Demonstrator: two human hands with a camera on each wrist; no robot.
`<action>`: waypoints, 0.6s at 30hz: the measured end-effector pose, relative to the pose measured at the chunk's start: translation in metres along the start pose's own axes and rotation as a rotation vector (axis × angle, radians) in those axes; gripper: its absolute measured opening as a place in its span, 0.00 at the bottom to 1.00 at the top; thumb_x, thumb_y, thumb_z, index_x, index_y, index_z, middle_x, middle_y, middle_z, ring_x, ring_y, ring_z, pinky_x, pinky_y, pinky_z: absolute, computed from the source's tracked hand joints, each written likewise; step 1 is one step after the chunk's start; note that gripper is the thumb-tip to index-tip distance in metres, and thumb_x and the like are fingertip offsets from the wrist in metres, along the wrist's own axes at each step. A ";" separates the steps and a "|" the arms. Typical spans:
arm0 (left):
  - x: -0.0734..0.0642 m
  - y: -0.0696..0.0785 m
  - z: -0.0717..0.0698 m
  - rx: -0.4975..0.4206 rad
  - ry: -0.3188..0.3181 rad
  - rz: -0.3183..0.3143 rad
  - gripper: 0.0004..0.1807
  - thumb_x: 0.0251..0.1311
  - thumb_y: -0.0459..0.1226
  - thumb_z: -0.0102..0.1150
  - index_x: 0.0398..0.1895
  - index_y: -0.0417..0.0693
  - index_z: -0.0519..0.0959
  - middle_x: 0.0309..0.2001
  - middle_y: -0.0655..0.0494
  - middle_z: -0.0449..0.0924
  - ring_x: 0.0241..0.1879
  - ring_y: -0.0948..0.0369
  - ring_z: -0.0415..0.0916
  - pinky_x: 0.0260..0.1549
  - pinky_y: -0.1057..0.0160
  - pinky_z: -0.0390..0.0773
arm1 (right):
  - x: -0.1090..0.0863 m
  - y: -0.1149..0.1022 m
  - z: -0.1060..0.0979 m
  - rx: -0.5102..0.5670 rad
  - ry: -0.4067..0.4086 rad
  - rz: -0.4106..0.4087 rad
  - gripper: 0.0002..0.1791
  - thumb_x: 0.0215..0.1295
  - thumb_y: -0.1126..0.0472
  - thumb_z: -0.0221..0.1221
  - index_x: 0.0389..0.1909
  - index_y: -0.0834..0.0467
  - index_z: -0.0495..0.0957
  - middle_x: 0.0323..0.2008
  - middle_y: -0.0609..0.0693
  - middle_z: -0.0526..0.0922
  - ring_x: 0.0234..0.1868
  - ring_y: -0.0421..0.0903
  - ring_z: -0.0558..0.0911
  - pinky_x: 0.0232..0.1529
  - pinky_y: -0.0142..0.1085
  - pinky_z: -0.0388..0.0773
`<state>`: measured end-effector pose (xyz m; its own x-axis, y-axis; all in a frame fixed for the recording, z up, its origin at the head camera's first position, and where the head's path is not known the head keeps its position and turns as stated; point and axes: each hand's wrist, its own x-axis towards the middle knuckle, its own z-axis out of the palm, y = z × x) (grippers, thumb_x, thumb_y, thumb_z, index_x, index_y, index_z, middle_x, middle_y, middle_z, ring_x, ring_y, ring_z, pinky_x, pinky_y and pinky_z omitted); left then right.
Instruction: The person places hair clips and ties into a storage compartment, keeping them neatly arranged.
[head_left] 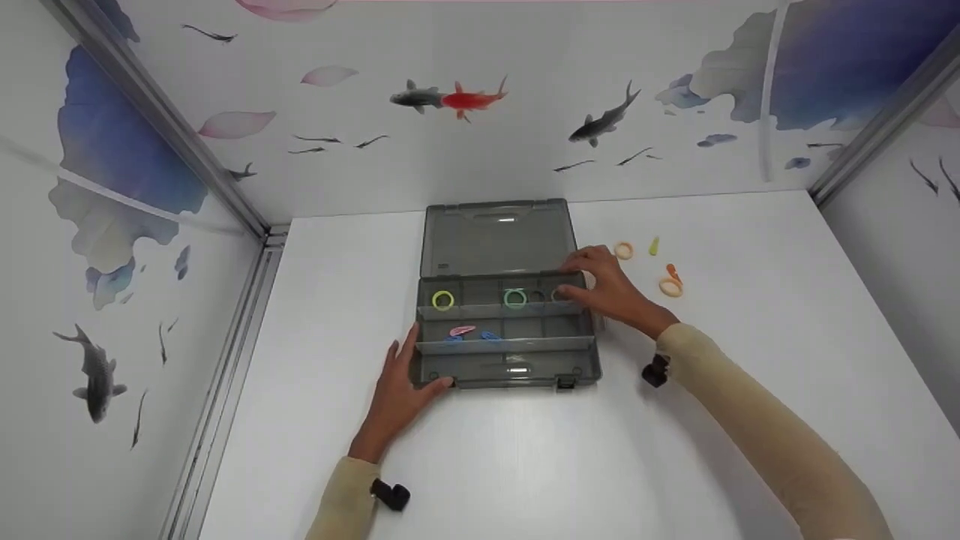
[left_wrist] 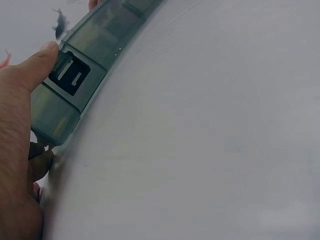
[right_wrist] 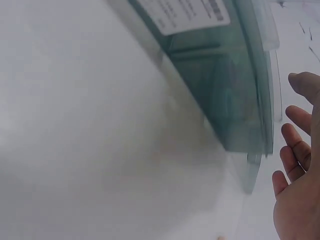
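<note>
A grey translucent compartment box (head_left: 510, 367) lies on the white table with its lid (head_left: 496, 244) folded back. My left hand (head_left: 397, 401) holds its front left corner, the thumb by a front latch (left_wrist: 70, 74) and the fingers along the side. Over the back right compartment reaches my right hand (head_left: 611, 289); its fingers are apart in the right wrist view, with nothing seen between them. A ring beside its thumb is partly hidden. Inside the box are a yellow ring (head_left: 443, 301), a green ring (head_left: 514, 298), a pink hair clip (head_left: 463, 331) and blue clips (head_left: 490, 336).
Right of the box lie an orange ring (head_left: 623, 250), a yellow-green clip (head_left: 654, 246), an orange clip (head_left: 673, 271) and a second orange ring (head_left: 671, 287). Printed panels wall in the table (head_left: 495, 465) at the back and sides. The box's side bears a white label (right_wrist: 182, 12).
</note>
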<state>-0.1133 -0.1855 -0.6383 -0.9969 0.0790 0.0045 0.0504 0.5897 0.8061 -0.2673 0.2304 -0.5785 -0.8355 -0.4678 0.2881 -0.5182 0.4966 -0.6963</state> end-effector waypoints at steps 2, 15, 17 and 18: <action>0.000 0.000 0.000 0.001 0.001 -0.004 0.61 0.63 0.65 0.76 0.92 0.65 0.51 0.87 0.39 0.56 0.87 0.32 0.44 0.73 0.21 0.60 | -0.004 0.005 -0.005 -0.002 0.022 0.010 0.17 0.72 0.62 0.75 0.55 0.65 0.88 0.60 0.64 0.81 0.63 0.64 0.73 0.67 0.63 0.66; 0.001 -0.001 0.001 0.002 0.001 -0.001 0.62 0.62 0.65 0.76 0.92 0.65 0.51 0.87 0.39 0.56 0.87 0.33 0.44 0.73 0.21 0.59 | -0.041 0.037 -0.032 -0.001 0.180 0.185 0.15 0.71 0.65 0.74 0.53 0.69 0.88 0.57 0.65 0.83 0.64 0.63 0.73 0.69 0.62 0.64; 0.001 -0.001 0.001 0.002 -0.003 -0.009 0.62 0.62 0.66 0.76 0.92 0.65 0.50 0.87 0.38 0.55 0.86 0.32 0.44 0.73 0.21 0.59 | -0.048 0.041 -0.036 -0.009 0.199 0.203 0.15 0.70 0.66 0.75 0.53 0.69 0.88 0.57 0.65 0.84 0.64 0.63 0.73 0.68 0.61 0.65; 0.001 -0.001 0.001 0.000 -0.004 -0.013 0.62 0.62 0.66 0.76 0.92 0.65 0.51 0.87 0.37 0.55 0.86 0.32 0.44 0.73 0.21 0.59 | -0.051 0.044 -0.037 -0.012 0.208 0.206 0.15 0.70 0.66 0.75 0.53 0.69 0.88 0.56 0.65 0.84 0.63 0.62 0.74 0.68 0.60 0.65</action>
<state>-0.1140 -0.1854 -0.6393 -0.9972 0.0743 -0.0084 0.0372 0.5906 0.8061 -0.2539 0.3030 -0.5992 -0.9423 -0.1968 0.2709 -0.3347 0.5751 -0.7464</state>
